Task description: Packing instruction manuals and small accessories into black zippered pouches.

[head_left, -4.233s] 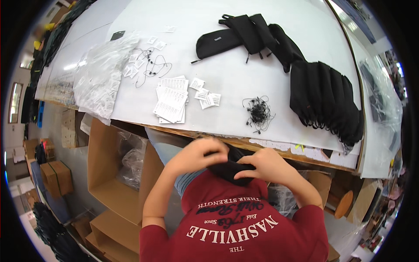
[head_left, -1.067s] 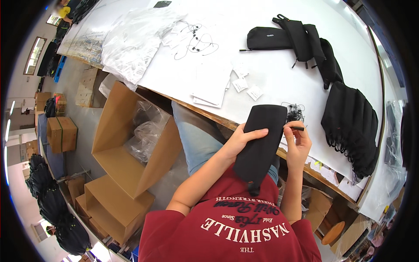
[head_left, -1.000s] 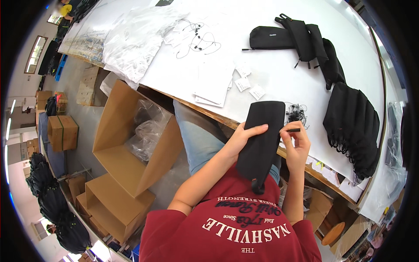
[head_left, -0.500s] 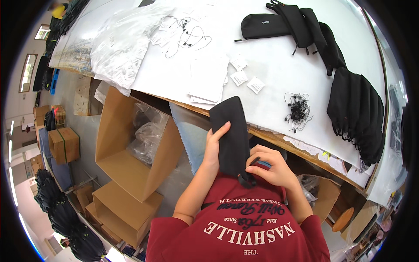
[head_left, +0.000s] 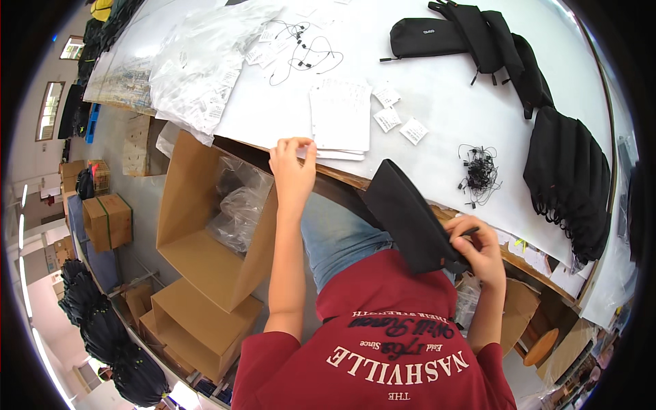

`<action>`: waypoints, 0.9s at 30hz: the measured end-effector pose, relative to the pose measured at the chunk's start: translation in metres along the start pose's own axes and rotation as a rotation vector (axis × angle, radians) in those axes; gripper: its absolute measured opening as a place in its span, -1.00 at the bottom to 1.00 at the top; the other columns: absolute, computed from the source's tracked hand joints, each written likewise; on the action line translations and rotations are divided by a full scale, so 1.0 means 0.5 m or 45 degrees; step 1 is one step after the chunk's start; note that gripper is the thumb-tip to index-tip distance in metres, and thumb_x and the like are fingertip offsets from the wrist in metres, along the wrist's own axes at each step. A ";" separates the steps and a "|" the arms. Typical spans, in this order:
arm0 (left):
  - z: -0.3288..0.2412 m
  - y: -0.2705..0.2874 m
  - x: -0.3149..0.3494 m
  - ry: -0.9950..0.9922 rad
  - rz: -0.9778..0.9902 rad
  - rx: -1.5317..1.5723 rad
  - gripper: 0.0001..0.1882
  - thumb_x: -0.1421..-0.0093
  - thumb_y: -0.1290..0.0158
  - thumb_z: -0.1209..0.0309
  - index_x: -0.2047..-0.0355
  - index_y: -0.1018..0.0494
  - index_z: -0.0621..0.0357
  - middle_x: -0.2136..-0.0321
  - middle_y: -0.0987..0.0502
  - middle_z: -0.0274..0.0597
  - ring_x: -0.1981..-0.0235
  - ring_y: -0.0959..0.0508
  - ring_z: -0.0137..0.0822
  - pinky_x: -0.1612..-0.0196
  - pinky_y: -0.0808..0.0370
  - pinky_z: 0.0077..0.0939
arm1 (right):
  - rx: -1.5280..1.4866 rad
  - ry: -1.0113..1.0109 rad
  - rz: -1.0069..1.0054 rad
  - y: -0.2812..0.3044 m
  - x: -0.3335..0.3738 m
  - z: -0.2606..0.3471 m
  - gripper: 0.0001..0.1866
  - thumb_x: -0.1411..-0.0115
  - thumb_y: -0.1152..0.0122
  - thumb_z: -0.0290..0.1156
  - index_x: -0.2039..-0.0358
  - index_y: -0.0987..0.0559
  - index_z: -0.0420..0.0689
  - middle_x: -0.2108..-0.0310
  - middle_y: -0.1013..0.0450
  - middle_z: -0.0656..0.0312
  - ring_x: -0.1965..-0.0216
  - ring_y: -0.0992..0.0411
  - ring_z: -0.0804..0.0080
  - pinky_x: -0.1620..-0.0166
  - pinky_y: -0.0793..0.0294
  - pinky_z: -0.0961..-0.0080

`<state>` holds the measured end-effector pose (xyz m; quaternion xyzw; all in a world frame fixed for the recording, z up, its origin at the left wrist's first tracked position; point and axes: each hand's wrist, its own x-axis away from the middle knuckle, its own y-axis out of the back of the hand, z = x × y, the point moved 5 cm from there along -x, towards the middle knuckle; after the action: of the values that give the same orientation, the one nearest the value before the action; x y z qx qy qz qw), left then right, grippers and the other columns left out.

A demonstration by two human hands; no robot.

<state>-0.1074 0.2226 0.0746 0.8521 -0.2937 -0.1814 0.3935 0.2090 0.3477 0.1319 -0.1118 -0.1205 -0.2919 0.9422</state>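
My right hand [head_left: 478, 247] grips a black zipped pouch [head_left: 404, 215] by one end, holding it slanted in front of the table's near edge. A small dark piece sticks out between those fingers, too small to name. My left hand [head_left: 294, 167] is at the table edge, beside the near left corner of a stack of white cards [head_left: 339, 116]. Its fingers are bent with the thumb apart, and nothing shows in them. Small white tags [head_left: 414, 130] lie right of the stack. A tangle of black tag strings [head_left: 480, 171] lies farther right on the table.
More black pouches lie loose at the far right [head_left: 427, 37] and in a row [head_left: 570, 178] at the right edge. Clear plastic bags [head_left: 195, 68] with tags cover the table's left. An opened cardboard box [head_left: 205, 263] stands below the edge on my left.
My left hand has let go of the pouch and moved left to the table edge by the cards. My right hand has shifted right with the pouch, which now tilts more.
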 end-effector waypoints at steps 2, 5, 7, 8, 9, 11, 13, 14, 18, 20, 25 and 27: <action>-0.030 -0.003 0.021 -0.018 0.019 0.005 -0.85 -0.17 -0.04 0.33 0.35 -0.53 0.12 0.26 -0.37 -0.16 0.16 -0.31 -0.15 0.00 -0.24 -0.29 | -0.040 0.104 -0.035 0.019 0.004 0.010 -0.89 -0.17 -0.14 -0.48 0.39 -0.44 -0.26 0.22 -0.45 0.06 0.31 -0.40 0.48 0.22 -0.40 0.57; -0.065 -0.022 0.048 -0.070 0.136 0.195 -0.85 -0.18 -0.01 0.38 0.30 -0.56 0.08 0.26 -0.35 -0.16 0.15 -0.29 -0.16 0.00 -0.26 -0.30 | -0.073 0.148 -0.104 0.044 0.007 0.009 -0.86 -0.17 -0.14 -0.46 0.39 -0.44 -0.28 0.21 -0.43 0.05 0.29 -0.40 0.47 0.19 -0.41 0.56; -0.084 -0.029 0.060 -0.096 0.184 0.217 -0.84 -0.18 -0.01 0.39 0.29 -0.56 0.07 0.25 -0.34 -0.15 0.14 -0.29 -0.16 -0.01 -0.26 -0.31 | -0.067 0.140 -0.124 0.054 0.013 0.009 -0.86 -0.17 -0.15 -0.46 0.39 -0.44 -0.28 0.21 -0.43 0.05 0.30 -0.40 0.47 0.19 -0.41 0.56; -0.091 -0.034 0.064 -0.121 0.218 0.237 -0.83 -0.18 -0.01 0.39 0.27 -0.56 0.06 0.23 -0.34 -0.15 0.13 -0.28 -0.16 -0.02 -0.26 -0.32 | -0.059 0.141 -0.134 0.057 0.015 0.013 -0.86 -0.17 -0.15 -0.46 0.39 -0.44 -0.28 0.21 -0.43 0.05 0.30 -0.40 0.48 0.19 -0.41 0.56; -0.092 -0.040 0.069 -0.124 0.252 0.239 -0.81 -0.17 -0.02 0.39 0.21 -0.56 0.02 0.22 -0.31 -0.16 0.13 -0.26 -0.17 -0.04 -0.25 -0.32 | -0.083 0.106 -0.121 0.057 0.017 0.018 -0.87 -0.16 -0.15 -0.46 0.38 -0.44 -0.26 0.22 -0.45 0.05 0.32 -0.40 0.48 0.19 -0.40 0.57; -0.106 -0.046 0.076 -0.148 0.278 0.238 -0.79 -0.17 -0.03 0.39 0.19 -0.56 0.01 0.21 -0.31 -0.16 0.12 -0.25 -0.17 -0.04 -0.25 -0.31 | -0.081 0.070 -0.102 0.060 0.020 0.018 -0.88 -0.16 -0.15 -0.47 0.38 -0.45 -0.26 0.24 -0.46 0.06 0.32 -0.41 0.49 0.19 -0.40 0.56; -0.114 -0.054 0.083 -0.165 0.310 0.222 -0.75 -0.15 -0.05 0.40 0.14 -0.54 -0.03 0.20 -0.29 -0.17 0.11 -0.23 -0.16 -0.06 -0.24 -0.29 | -0.080 0.035 -0.080 0.059 0.021 0.014 -0.89 -0.16 -0.14 -0.48 0.38 -0.45 -0.25 0.25 -0.48 0.07 0.31 -0.41 0.50 0.19 -0.40 0.56; -0.115 -0.057 0.085 -0.165 0.314 0.222 -0.75 -0.15 -0.05 0.40 0.14 -0.54 -0.03 0.20 -0.29 -0.17 0.11 -0.23 -0.16 -0.06 -0.24 -0.29 | -0.044 0.024 -0.070 0.056 0.021 0.012 -0.90 -0.15 -0.14 -0.48 0.39 -0.46 -0.25 0.27 -0.50 0.07 0.31 -0.42 0.50 0.19 -0.41 0.56; -0.116 -0.057 0.093 -0.200 0.261 0.188 -0.74 -0.15 -0.05 0.38 0.13 -0.53 -0.02 0.18 -0.31 -0.18 0.09 -0.23 -0.18 -0.05 -0.24 -0.33 | 0.000 -0.028 0.020 0.034 0.011 0.014 -0.90 -0.15 -0.14 -0.49 0.42 -0.46 -0.25 0.32 -0.54 0.09 0.32 -0.44 0.51 0.20 -0.40 0.57; -0.122 -0.052 0.098 -0.204 0.236 0.190 -0.74 -0.15 -0.05 0.37 0.13 -0.53 -0.02 0.17 -0.33 -0.20 0.08 -0.24 -0.21 -0.05 -0.23 -0.36 | 0.002 -0.040 0.020 0.026 0.008 0.016 -0.90 -0.13 -0.15 -0.49 0.43 -0.47 -0.25 0.34 -0.55 0.09 0.33 -0.45 0.51 0.19 -0.41 0.58; -0.188 -0.017 0.149 -0.379 0.390 0.544 -0.78 -0.13 -0.06 0.39 0.19 -0.51 0.07 0.15 -0.44 -0.20 0.04 -0.32 -0.17 -0.08 -0.21 -0.30 | 0.097 -0.002 0.110 0.001 0.001 0.014 -0.94 -0.10 -0.16 -0.52 0.45 -0.48 -0.23 0.33 -0.56 0.10 0.31 -0.48 0.49 0.17 -0.42 0.55; -0.239 -0.006 0.171 -0.554 0.563 0.599 -0.77 -0.12 -0.07 0.40 0.19 -0.51 0.07 0.12 -0.46 -0.21 0.02 -0.34 -0.19 -0.10 -0.18 -0.30 | 0.034 -0.010 0.127 -0.018 -0.005 0.014 -0.94 -0.10 -0.17 -0.52 0.45 -0.50 -0.23 0.35 -0.55 0.12 0.29 -0.50 0.46 0.15 -0.43 0.53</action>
<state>0.0235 0.2364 0.1405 0.7767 -0.5805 -0.1963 0.1455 0.2005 0.3437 0.1393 -0.1063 -0.1225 -0.2427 0.9565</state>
